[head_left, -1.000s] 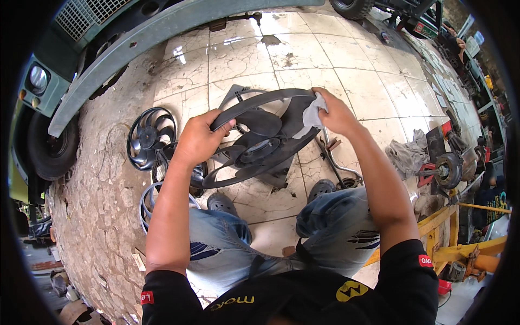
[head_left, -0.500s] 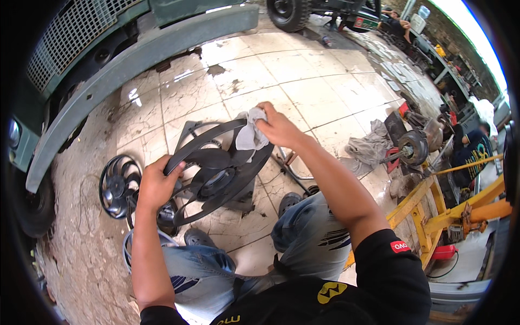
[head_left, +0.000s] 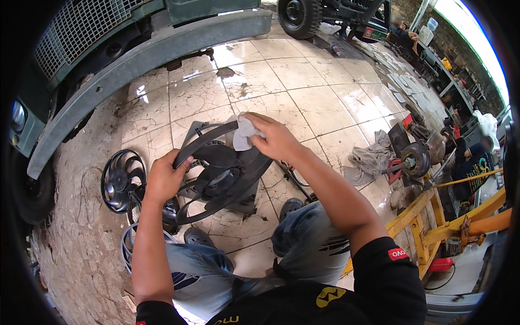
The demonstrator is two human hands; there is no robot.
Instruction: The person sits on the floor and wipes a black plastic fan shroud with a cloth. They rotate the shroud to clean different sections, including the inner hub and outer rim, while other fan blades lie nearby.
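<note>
A black ringed fan, with broad blades and a round hub, is held tilted in front of my knees. My left hand grips its outer ring on the left, thumb on the near side. At the ring's upper part, my right hand is closed on a pale grey rag, pressed against the ring. Beneath the fan lies a dark frame-like part, mostly hidden by it. Another black fan rests on the ground to the left, next to my left forearm.
A vehicle's grey bumper curves across the upper left. Right of me are a crumpled grey cloth, a greasy hub-like part and a yellow metal frame. A large tyre stands at the far side. Two people are at the right.
My right hand and the rag have shifted slightly left along the fan's ring. My left hand keeps its hold. The whole view has tilted a little.
</note>
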